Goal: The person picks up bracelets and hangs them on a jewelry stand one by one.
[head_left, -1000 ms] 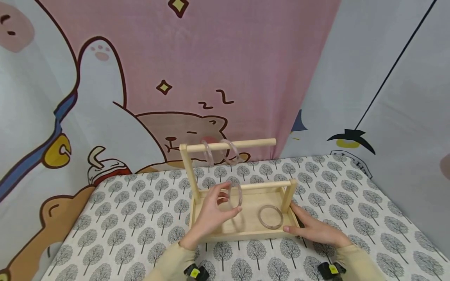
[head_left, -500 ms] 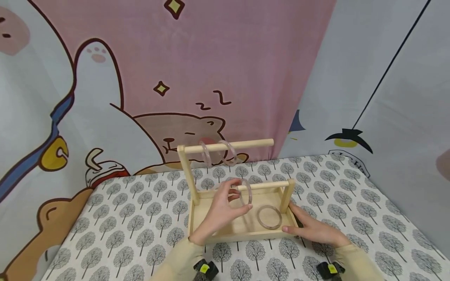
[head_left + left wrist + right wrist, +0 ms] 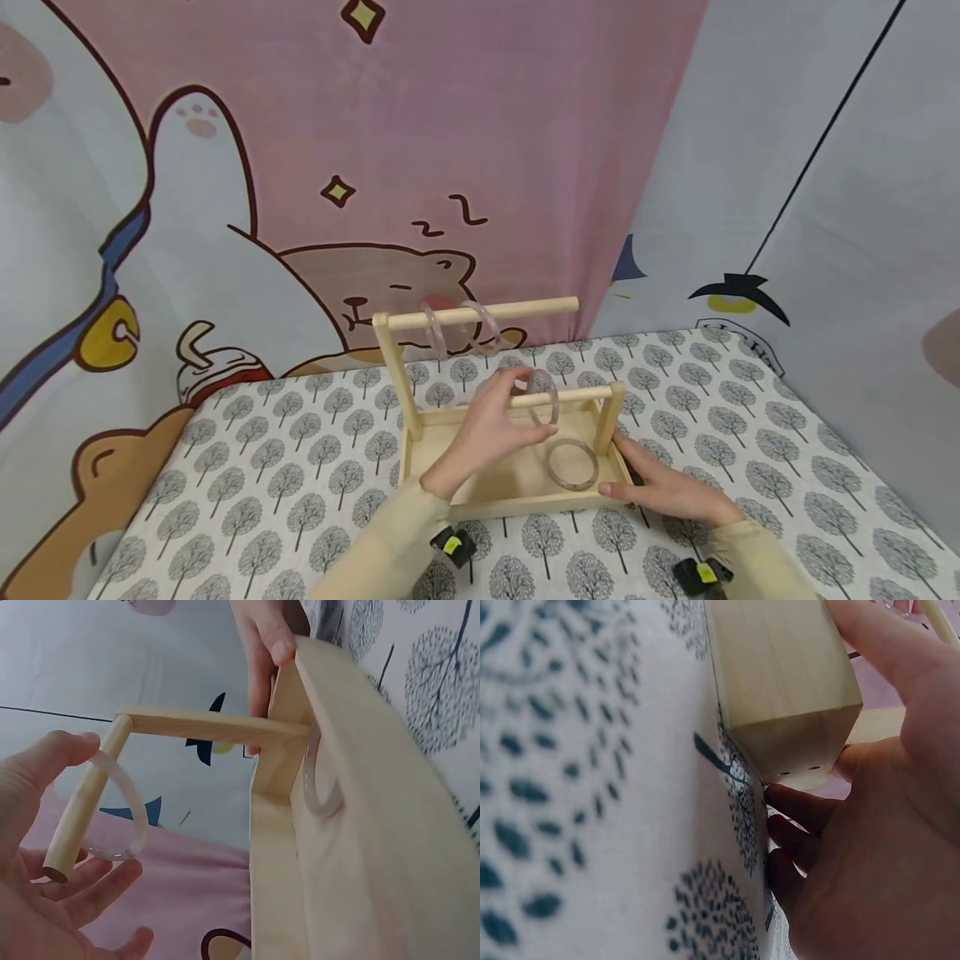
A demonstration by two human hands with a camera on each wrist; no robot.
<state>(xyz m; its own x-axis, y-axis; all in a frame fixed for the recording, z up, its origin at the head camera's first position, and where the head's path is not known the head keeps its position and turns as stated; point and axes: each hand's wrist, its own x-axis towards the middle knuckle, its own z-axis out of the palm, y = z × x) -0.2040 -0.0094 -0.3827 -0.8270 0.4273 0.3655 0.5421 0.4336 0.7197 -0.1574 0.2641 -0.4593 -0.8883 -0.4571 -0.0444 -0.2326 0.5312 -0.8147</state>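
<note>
My left hand [image 3: 491,425] pinches a translucent pale bangle [image 3: 133,799] between thumb and fingers. In the left wrist view the bangle encircles the lower wooden bar [image 3: 88,799] near its free end. That bar belongs to a light wooden stand with a tray base [image 3: 517,504]. My right hand [image 3: 663,487] holds the tray's right end, thumb on the front corner and fingers at the outer side. Another bangle [image 3: 551,478] lies flat in the tray. Two more bangles, a left one [image 3: 433,333] and a right one [image 3: 491,325], hang on the upper bar [image 3: 536,308].
A cloth [image 3: 300,467] printed with trees covers the table. Behind it hangs a curtain [image 3: 525,150] with cartoon animals. The stand's tall left post [image 3: 396,375] and short right post [image 3: 610,417] rise from the tray.
My left hand has moved right with the bangle, from left of the lower bar's free end to around that bar. The right hand keeps its hold on the tray.
</note>
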